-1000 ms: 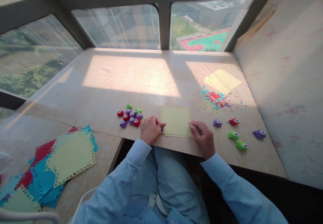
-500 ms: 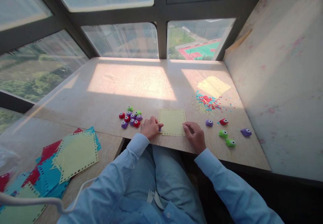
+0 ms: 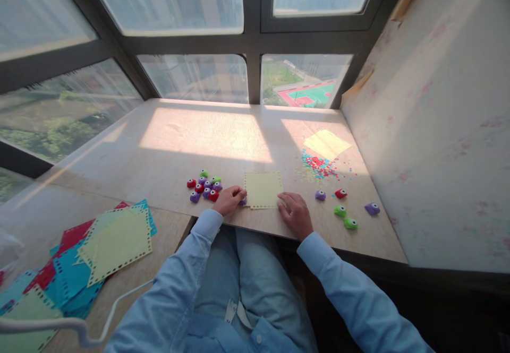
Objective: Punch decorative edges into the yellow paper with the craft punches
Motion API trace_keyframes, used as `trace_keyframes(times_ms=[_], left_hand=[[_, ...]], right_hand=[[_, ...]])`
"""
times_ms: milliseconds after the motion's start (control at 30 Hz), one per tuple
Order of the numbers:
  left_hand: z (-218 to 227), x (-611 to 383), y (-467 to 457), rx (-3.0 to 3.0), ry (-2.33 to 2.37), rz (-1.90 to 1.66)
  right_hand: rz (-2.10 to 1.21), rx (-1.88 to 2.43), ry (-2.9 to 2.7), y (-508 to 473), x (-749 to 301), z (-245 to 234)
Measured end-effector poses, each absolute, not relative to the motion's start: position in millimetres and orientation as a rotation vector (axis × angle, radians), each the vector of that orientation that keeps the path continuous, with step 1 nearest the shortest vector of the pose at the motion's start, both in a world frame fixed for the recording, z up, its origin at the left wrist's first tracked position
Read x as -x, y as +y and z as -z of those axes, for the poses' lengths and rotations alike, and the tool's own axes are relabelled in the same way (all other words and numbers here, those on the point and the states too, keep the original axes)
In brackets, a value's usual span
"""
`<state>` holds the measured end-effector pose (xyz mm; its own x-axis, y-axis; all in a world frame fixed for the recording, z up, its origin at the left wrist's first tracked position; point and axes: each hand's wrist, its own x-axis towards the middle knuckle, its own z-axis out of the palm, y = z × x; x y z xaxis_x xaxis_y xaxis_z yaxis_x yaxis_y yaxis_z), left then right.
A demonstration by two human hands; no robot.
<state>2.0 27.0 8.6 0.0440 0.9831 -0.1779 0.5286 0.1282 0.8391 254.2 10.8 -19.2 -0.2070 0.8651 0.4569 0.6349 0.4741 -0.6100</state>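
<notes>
A pale yellow sheet of paper point(image 3: 263, 190), with small holes punched along its edges, lies at the front of the wooden table. At its left edge, my left hand point(image 3: 231, 201) is closed over a small purple craft punch point(image 3: 243, 201); its fingers hide part of the punch. Curled fingers of my right hand point(image 3: 295, 215) grip the sheet's right edge. Left of my left hand sits a cluster of red, green and purple craft punches point(image 3: 205, 185). To the right of my right hand are a purple punch point(image 3: 320, 195), a red one point(image 3: 341, 193) and several others.
Red, blue and yellow punched-out bits point(image 3: 319, 166) lie scattered at the right, beside more yellow paper point(image 3: 327, 144). Punched coloured sheets point(image 3: 119, 244) are piled at the left, near a white cable point(image 3: 113, 310). Windows stand behind the table; a papered wall point(image 3: 446, 156) bounds the right.
The camera view has tilted up and shifted slightly. My left fingers have drawn in around the purple punch, which shows more now. My right hand stays at the sheet's right edge.
</notes>
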Motion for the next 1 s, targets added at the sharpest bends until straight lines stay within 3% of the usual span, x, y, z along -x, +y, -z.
trace_keyframes(times_ms=[300,500,1000], left_hand=[[-4,-9,6,-1.561,1.796,-0.918],[-5,-13,-1,-1.633,1.959,-0.991],[-7,0,-19,-1.741,1.781,-1.059]], right_hand=[[-0.113,1.298,-2.133,3,-252,20],[-0.105,1.323,-2.046,3,-254,22],[-0.152,1.312,-1.979,6,-254,23]])
